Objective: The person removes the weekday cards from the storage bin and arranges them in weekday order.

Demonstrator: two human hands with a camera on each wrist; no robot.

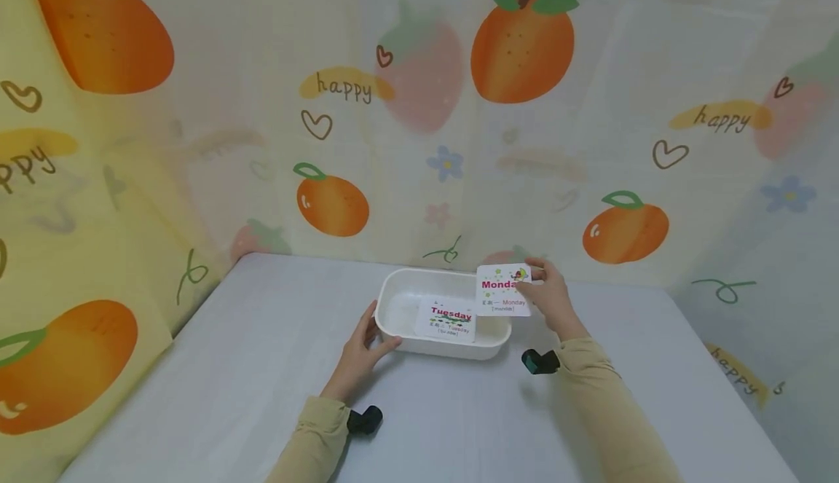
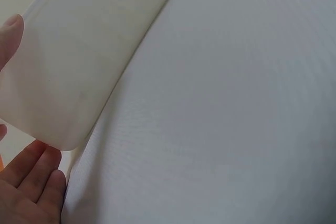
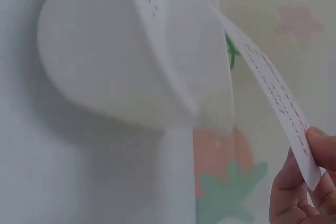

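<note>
A white plastic tub [image 1: 432, 348] stands on the table, with a card reading "Tuesday" [image 1: 447, 328] lying face up inside it. My left hand [image 1: 354, 358] holds the tub's left end, thumb at the front rim and the other fingers round the side. In the left wrist view, its fingers [image 2: 39, 177] touch the tub's corner. Between thumb and fingers, my right hand [image 1: 556, 301] pinches the right edge of a "Monday" card [image 1: 499, 295], above the tub's right end. The right wrist view shows this card [image 3: 265, 85] nearly edge-on and slightly bent.
A white cloth covers the table [image 1: 236, 366]. Behind it hangs a pale curtain [image 1: 262, 104] printed with fruit, hearts and the word "happy", which also runs along both sides. Dark wrist cameras sit on the left wrist [image 1: 365, 420] and right wrist [image 1: 540, 361].
</note>
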